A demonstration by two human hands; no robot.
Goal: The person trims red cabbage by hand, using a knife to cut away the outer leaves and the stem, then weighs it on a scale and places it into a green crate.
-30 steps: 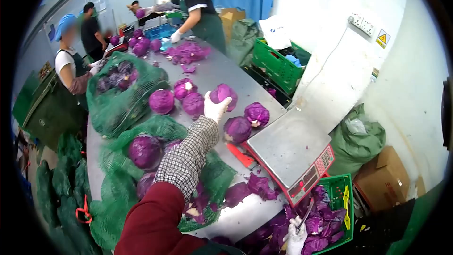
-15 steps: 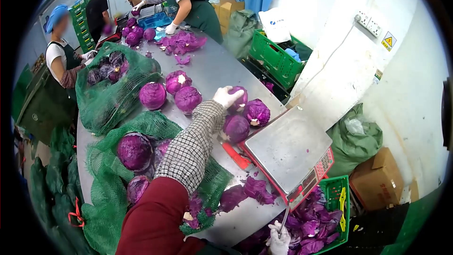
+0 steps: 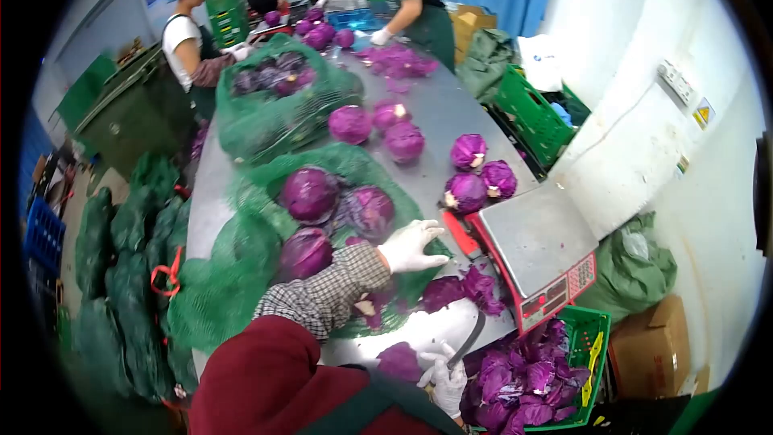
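Note:
My left hand (image 3: 412,246), in a white glove, has its fingers spread and nothing in them. It is over the near edge of an open green mesh bag (image 3: 213,294), close to a red cabbage (image 3: 369,212) lying in it. Two more cabbages, one being a large purple head (image 3: 310,195), rest in the same bag. In my gloved right hand (image 3: 444,380), low at the table's near edge, is a knife (image 3: 467,340) with its blade pointing up. Three trimmed cabbages (image 3: 469,151) sit together beside the scale.
A red-framed scale (image 3: 538,235) and a red-handled tool (image 3: 460,234) lie at the right. Cut leaves fill a green crate (image 3: 597,324) below. Another full mesh bag (image 3: 278,133) and several cabbages stand farther back; co-workers (image 3: 409,8) work at the far end.
My left hand has let go of a cabbage by the scale and drawn back toward the near mesh bag. The knife has come up more into view. My view has turned left.

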